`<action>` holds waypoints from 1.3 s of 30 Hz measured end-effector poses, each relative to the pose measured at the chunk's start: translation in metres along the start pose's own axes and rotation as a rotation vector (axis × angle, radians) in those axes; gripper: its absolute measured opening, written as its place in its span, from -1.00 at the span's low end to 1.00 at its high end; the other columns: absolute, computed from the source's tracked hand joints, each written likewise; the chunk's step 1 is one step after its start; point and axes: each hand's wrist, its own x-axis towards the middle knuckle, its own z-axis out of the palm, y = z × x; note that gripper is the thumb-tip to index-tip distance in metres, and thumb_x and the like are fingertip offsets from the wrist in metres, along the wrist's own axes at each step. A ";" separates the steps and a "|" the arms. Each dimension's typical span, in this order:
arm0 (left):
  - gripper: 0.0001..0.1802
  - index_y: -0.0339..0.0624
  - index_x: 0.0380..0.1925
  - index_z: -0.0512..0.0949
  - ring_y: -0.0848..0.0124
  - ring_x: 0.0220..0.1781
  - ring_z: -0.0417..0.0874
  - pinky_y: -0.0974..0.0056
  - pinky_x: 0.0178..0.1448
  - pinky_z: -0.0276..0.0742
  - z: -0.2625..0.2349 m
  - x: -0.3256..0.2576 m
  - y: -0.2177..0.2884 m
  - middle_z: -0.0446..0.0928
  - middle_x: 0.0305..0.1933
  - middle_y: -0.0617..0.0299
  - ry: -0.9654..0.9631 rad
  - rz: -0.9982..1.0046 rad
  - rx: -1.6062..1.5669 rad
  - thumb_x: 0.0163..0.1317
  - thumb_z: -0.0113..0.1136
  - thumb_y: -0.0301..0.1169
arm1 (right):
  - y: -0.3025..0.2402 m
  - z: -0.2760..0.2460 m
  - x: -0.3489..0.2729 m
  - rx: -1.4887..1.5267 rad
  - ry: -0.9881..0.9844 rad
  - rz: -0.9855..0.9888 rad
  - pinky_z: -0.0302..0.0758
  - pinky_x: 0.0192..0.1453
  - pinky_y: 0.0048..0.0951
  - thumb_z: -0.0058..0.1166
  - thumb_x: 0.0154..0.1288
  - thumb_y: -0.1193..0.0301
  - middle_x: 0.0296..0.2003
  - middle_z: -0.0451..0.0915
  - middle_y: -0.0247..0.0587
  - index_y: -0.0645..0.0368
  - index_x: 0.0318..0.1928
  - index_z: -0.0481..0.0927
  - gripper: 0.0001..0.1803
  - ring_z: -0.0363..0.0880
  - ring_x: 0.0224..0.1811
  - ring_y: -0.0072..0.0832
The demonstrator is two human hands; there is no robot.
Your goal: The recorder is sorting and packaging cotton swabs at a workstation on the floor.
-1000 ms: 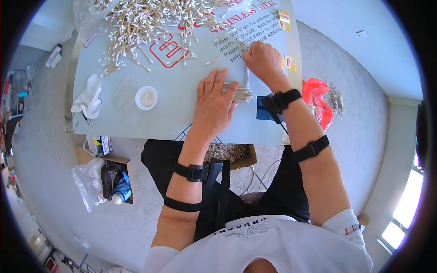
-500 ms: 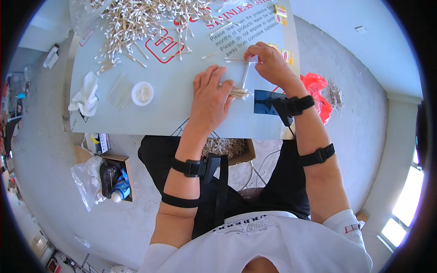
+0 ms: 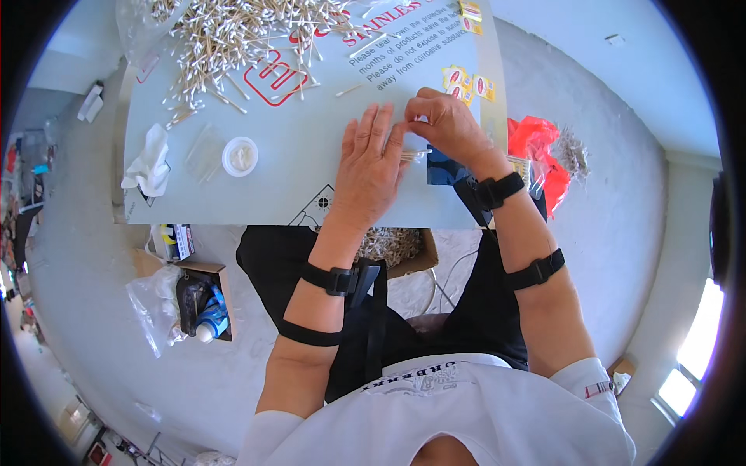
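Observation:
Palm down on the table, my left hand point(image 3: 365, 163) has its fingers nearly straight and close together. A small bundle of cotton swabs point(image 3: 417, 155) sticks out to the right from beside its index finger and thumb, and the hand covers the rest. My right hand point(image 3: 451, 128) is closed in a pinch, its fingertips right at the left index finger. What those fingertips hold is hidden. Under the right wrist lies a dark blue film-like rectangle point(image 3: 444, 169). A large loose heap of cotton swabs point(image 3: 225, 46) spreads over the far left of the table.
Small yellow packets point(image 3: 483, 87) lie near the table's right edge. On the left are a white round tub point(image 3: 240, 157), a clear plastic piece point(image 3: 203, 151) and crumpled white tissue point(image 3: 148, 163). A red bag point(image 3: 536, 140) is beyond the right edge; a carton of swabs point(image 3: 396, 248) sits below.
My right hand has come left and nearer, to my left fingertips. Two loose swabs that lay beside it are no longer visible there. My left fingers have straightened over the bundle.

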 end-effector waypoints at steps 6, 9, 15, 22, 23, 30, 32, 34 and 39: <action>-0.13 -0.19 0.42 0.15 0.13 0.59 -0.01 -0.11 0.56 -0.15 0.001 0.001 0.017 0.02 0.55 0.00 -0.249 -0.090 0.118 0.24 0.15 0.05 | 0.006 0.011 -0.033 0.275 0.386 0.155 0.49 -0.21 -0.38 0.13 0.21 0.55 -0.35 0.54 -0.17 0.26 -0.26 0.64 -0.90 0.58 -0.33 -0.35; -0.12 -0.20 0.39 0.20 0.11 0.59 -0.03 -0.22 0.54 -0.16 0.004 0.012 0.018 0.01 0.55 0.00 -0.261 -0.121 0.171 0.22 0.15 0.11 | -0.002 0.019 -0.051 0.430 0.546 0.349 0.49 -0.09 -0.40 0.05 0.30 0.55 -0.29 0.57 -0.16 0.31 -0.21 0.63 -0.87 0.57 -0.24 -0.41; -0.04 -0.18 0.41 0.16 -0.03 0.58 -0.07 -0.42 0.46 -0.22 0.020 0.042 0.013 0.01 0.54 -0.10 -0.203 -0.202 0.349 0.17 0.14 0.20 | -0.013 0.045 -0.061 0.768 0.779 0.248 0.29 0.33 -0.42 -0.04 0.41 0.52 0.11 0.52 -0.10 0.36 -0.04 0.57 -0.78 0.43 0.20 -0.37; -0.10 -0.24 0.41 0.13 -0.07 0.57 -0.04 -0.30 0.49 -0.17 0.029 0.014 0.035 0.01 0.52 -0.16 -0.198 -0.162 0.278 0.26 0.08 0.14 | -0.020 0.054 -0.072 0.937 0.840 0.275 0.21 0.40 -0.39 -0.11 0.50 0.41 0.25 0.44 -0.08 0.37 0.09 0.53 -0.68 0.35 0.30 -0.36; -0.13 -0.28 0.41 0.11 -0.07 0.56 -0.03 -0.25 0.51 -0.14 0.030 0.011 0.036 0.02 0.52 -0.17 -0.181 -0.170 0.251 0.30 0.07 0.09 | -0.022 0.055 -0.072 0.944 0.840 0.279 0.21 0.40 -0.39 -0.11 0.50 0.41 0.25 0.44 -0.08 0.37 0.09 0.53 -0.68 0.35 0.30 -0.36; -0.38 -0.39 0.40 0.08 0.02 0.56 0.01 0.08 0.56 -0.06 0.033 0.011 0.038 0.01 0.52 -0.14 0.326 -0.467 -0.533 0.52 -0.17 -0.19 | -0.013 0.057 -0.059 1.038 0.901 0.214 0.17 0.43 -0.37 -0.13 0.53 0.35 0.27 0.43 -0.05 0.37 0.14 0.51 -0.63 0.31 0.35 -0.33; -0.39 -0.39 0.40 0.09 0.06 0.55 0.04 0.09 0.55 -0.05 0.038 0.015 0.046 0.03 0.51 -0.13 0.354 -0.483 -0.638 0.52 -0.17 -0.19 | -0.012 0.059 -0.054 1.035 0.893 0.198 0.17 0.43 -0.37 -0.14 0.53 0.33 0.26 0.43 -0.03 0.37 0.14 0.50 -0.62 0.32 0.35 -0.33; -0.39 -0.37 0.39 0.13 0.15 0.54 0.09 0.13 0.54 -0.01 0.044 0.018 0.054 0.11 0.49 -0.08 0.347 -0.507 -0.736 0.52 -0.15 -0.18 | -0.010 0.059 -0.053 1.014 0.865 0.186 0.19 0.43 -0.38 -0.14 0.54 0.30 0.24 0.45 -0.01 0.39 0.15 0.49 -0.59 0.34 0.33 -0.33; -0.46 -0.30 0.32 0.27 0.12 0.47 0.20 0.13 0.51 0.07 0.041 0.013 0.050 0.23 0.42 -0.03 0.449 -0.524 -0.969 0.42 0.04 -0.31 | 0.005 0.045 -0.069 1.222 0.904 0.230 0.28 0.36 -0.42 -0.08 0.52 0.29 0.17 0.51 -0.07 0.38 0.11 0.51 -0.61 0.41 0.25 -0.41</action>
